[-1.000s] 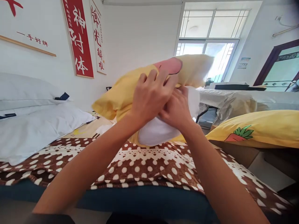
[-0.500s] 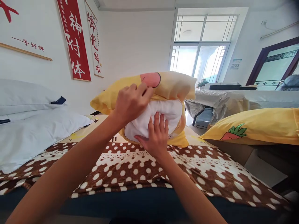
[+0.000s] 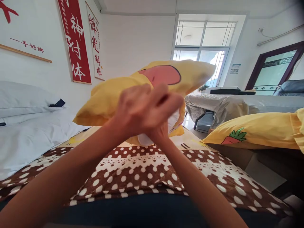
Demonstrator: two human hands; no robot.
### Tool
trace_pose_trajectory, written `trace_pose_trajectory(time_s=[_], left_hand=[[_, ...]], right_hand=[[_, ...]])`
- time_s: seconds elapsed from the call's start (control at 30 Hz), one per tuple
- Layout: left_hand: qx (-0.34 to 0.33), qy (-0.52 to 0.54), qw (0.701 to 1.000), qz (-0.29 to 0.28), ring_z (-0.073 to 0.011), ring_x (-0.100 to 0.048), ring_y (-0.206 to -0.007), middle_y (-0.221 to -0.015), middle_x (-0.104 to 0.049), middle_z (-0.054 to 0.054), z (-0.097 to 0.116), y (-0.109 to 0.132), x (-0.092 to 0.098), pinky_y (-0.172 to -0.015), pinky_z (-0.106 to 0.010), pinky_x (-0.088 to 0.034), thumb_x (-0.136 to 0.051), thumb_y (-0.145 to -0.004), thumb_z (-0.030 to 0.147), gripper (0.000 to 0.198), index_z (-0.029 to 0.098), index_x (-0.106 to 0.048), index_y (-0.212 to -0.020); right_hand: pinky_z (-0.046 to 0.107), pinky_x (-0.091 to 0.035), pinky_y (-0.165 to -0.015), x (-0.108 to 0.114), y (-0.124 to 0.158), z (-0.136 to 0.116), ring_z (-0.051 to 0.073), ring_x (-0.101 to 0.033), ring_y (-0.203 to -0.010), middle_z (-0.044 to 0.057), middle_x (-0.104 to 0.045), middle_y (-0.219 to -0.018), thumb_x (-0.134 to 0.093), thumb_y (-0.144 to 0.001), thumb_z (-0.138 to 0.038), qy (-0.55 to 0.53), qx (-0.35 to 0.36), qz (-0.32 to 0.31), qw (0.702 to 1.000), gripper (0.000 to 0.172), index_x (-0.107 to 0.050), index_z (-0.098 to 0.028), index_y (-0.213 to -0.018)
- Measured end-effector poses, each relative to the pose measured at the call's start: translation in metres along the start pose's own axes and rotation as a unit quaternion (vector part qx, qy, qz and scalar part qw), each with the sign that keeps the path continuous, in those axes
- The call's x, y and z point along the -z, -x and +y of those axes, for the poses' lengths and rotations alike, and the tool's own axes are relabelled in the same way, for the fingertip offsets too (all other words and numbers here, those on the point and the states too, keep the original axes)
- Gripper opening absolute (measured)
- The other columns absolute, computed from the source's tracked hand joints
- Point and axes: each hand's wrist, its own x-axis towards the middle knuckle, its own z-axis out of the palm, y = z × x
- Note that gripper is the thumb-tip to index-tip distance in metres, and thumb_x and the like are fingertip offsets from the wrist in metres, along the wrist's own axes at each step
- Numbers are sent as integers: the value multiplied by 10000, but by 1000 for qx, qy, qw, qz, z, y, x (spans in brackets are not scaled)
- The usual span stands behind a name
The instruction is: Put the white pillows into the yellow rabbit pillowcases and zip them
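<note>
A yellow pillowcase (image 3: 106, 98) with a pink printed patch is held up above the bed, its open side facing me. White pillow filling (image 3: 174, 121) shows in the opening. My left hand (image 3: 144, 107), somewhat blurred, is closed with curled fingers on the upper edge of the pillowcase. Below and behind it, my right hand (image 3: 160, 132) reaches toward the white pillow at the opening. Only its wrist and lower part show; the left hand hides its fingers.
Under the pillowcase lies a brown blanket with white dots (image 3: 123, 180). White pillows (image 3: 30, 136) are stacked on the left. Another yellow pillow (image 3: 266, 128) with a carrot print rests on the right. Farther back stands a plastic-covered table (image 3: 218, 103).
The pillowcase has risen and spread wider, its upper flap now covering more of the white filling. My left hand has moved right, in front of my right hand, whose spread fingers were visible before.
</note>
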Motion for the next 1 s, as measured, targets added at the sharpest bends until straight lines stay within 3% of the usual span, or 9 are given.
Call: trace_pose_trajectory(time_s=[0.1,0.2,0.37,0.43,0.53,0.7,0.77,0.93,1.0], left_hand=[[4,-61,997,53,-66,-331,-436,-540,-320,30,-7,-9,9,-447,-229,-176,-428,-713,76,177,207,-434,-595],[53,-69,995,41,-82,-373,-466,-549,-382,29,-22,0,3,-456,-240,-216,-442,-640,39,177,215,-424,-621],[147,-28,987,57,-94,-361,-471,-554,-410,47,-43,64,-14,-488,-245,-315,-459,-594,37,205,224,-406,-659],[185,-15,983,5,-95,-357,-466,-546,-394,54,-47,104,-12,-490,-240,-323,-472,-611,58,185,222,-402,-660],[252,-5,951,-176,-111,-398,-484,-556,-423,46,-54,168,4,-507,-246,-332,-472,-671,110,119,220,-427,-680],[431,-27,804,-408,-148,-469,-541,-581,-484,32,-88,250,38,-563,-265,-361,-460,-688,187,67,220,-405,-669],[445,-35,768,-458,-168,-501,-577,-611,-520,16,-97,265,48,-573,-277,-375,-457,-706,224,40,220,-429,-676],[362,47,822,-438,-251,-554,-1048,-1029,-641,-77,-86,256,51,-938,-378,-401,-433,-840,361,236,224,-596,-942],[334,138,804,-472,-254,-506,-1167,-1178,-614,-72,-75,242,41,-1027,-395,-340,-415,-877,398,308,250,-591,-1082]], right_hand=[[482,-332,-1015,5,-20,20,319,-366,-1261,128,-450,-1373,-409,-847,-162,10,4,-11,1000,478,-468,-176,-1321],[482,-274,-1065,14,-35,33,301,-311,-1319,112,-389,-1435,-398,-847,-151,32,18,-13,999,538,-398,-178,-1384],[462,-191,-1119,3,-16,51,262,-222,-1391,110,-273,-1515,-454,-851,-214,-20,23,-56,998,664,-229,-166,-1473],[417,-292,-1066,-15,10,63,244,-337,-1336,111,-378,-1462,-432,-894,-319,-91,-4,-155,984,590,-289,-178,-1450],[342,-400,-926,-45,54,76,218,-537,-1131,107,-600,-1233,-378,-932,-428,-162,-54,-333,928,459,-489,-191,-1309],[277,-395,-801,-78,81,58,192,-586,-933,90,-664,-958,-402,-910,-506,-178,-37,-394,901,417,-640,-165,-945],[273,-372,-773,-86,70,48,198,-572,-893,90,-657,-892,-461,-867,-531,-163,-7,-397,903,406,-634,-165,-838],[254,-296,-602,-93,27,51,152,-501,-654,39,-601,-683,-540,-800,-468,-151,-26,-398,904,317,-582,-179,-676],[256,-276,-589,-85,8,53,142,-455,-612,14,-550,-612,-546,-786,-453,-150,-41,-357,921,309,-549,-188,-627]])
